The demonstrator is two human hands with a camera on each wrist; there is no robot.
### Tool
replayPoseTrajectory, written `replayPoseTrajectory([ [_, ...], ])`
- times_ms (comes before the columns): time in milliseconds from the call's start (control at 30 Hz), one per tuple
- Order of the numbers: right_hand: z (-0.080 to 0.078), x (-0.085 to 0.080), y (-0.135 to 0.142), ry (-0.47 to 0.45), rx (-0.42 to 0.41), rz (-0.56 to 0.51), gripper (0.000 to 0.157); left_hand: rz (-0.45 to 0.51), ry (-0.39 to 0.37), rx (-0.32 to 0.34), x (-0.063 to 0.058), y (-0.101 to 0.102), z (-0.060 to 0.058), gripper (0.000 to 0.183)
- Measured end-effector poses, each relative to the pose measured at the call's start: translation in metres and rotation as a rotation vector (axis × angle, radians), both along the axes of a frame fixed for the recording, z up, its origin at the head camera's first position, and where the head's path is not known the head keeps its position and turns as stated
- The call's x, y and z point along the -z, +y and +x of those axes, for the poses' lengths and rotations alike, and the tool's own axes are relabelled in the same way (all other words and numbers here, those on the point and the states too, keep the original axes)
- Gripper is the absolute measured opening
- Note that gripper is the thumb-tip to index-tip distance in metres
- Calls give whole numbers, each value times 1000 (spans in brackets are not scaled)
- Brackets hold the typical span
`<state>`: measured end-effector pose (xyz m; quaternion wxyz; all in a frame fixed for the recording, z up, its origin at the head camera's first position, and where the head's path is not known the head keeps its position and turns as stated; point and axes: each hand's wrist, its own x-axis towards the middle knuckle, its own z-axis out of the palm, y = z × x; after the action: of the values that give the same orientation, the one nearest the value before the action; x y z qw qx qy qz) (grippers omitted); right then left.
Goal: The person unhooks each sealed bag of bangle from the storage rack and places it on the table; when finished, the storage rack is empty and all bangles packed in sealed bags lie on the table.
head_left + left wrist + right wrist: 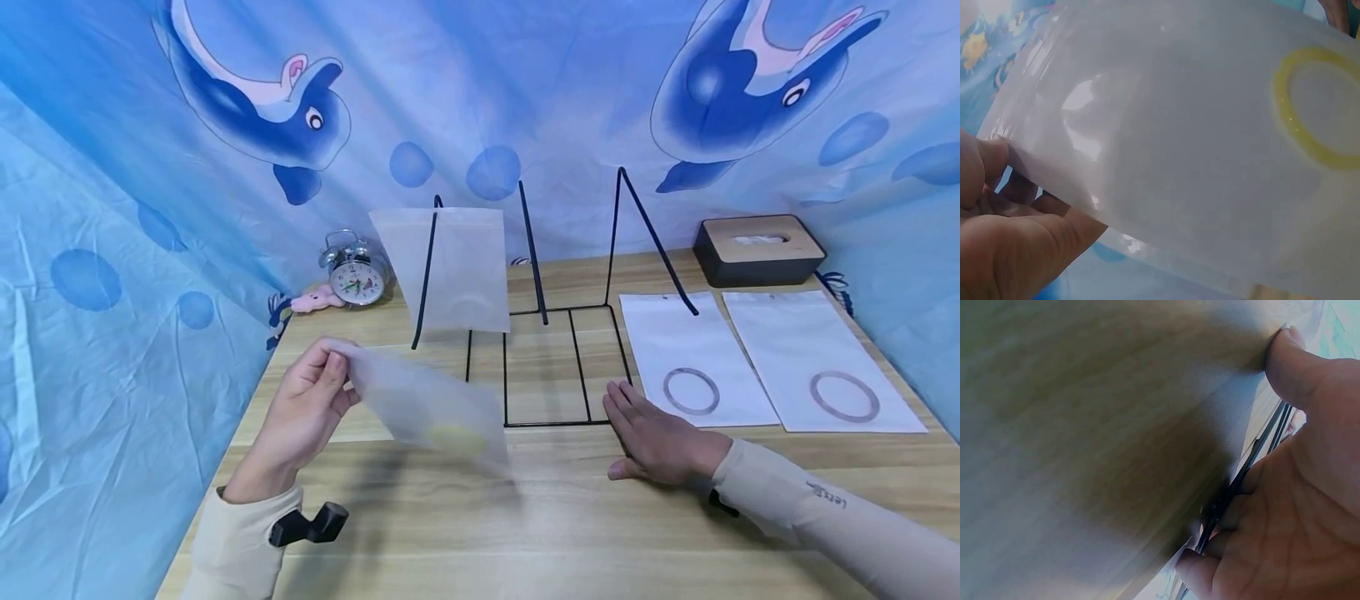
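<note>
In the head view my left hand (pixel 303 408) pinches a corner of a frosted translucent bag (pixel 420 404), which hangs tilted and blurred above the table. A yellow ring (pixel 1291 119) shows through this bag in the left wrist view. My right hand (pixel 656 433) rests at the near right corner of a black wire rack (pixel 555 425), fingers extended across its wire. In the right wrist view the black wire (pixel 1235 487) runs along those fingers. Another translucent bag (pixel 465 275) stands upright among the rack's left uprights.
Two white bags (pixel 675 333) with pale rings on them lie right of the rack on the wooden table (pixel 570 525). Farther back stand a tissue box (pixel 757 267) at right and an alarm clock (pixel 356 279) at left, beside a pink toy (pixel 317 300).
</note>
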<state>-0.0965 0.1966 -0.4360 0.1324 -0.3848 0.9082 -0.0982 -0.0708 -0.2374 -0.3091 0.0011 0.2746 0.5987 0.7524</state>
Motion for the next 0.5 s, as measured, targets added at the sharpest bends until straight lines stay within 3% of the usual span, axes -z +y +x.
replayPoseTrajectory([
  [100, 0, 1, 0, 0, 1, -4, 94, -36, -38, 30, 4, -7, 0, 28],
  [200, 1, 0, 0, -14, 7, -6, 95, -79, -112, 2, 11, -16, -2, 26],
  [333, 1, 0, -1, -22, 10, -2, 95, -161, -228, -135, 19, -24, -5, 21],
  [500, 0, 0, -1, -29, 17, -1, 95, -247, -354, -294, 21, -32, -19, 26],
])
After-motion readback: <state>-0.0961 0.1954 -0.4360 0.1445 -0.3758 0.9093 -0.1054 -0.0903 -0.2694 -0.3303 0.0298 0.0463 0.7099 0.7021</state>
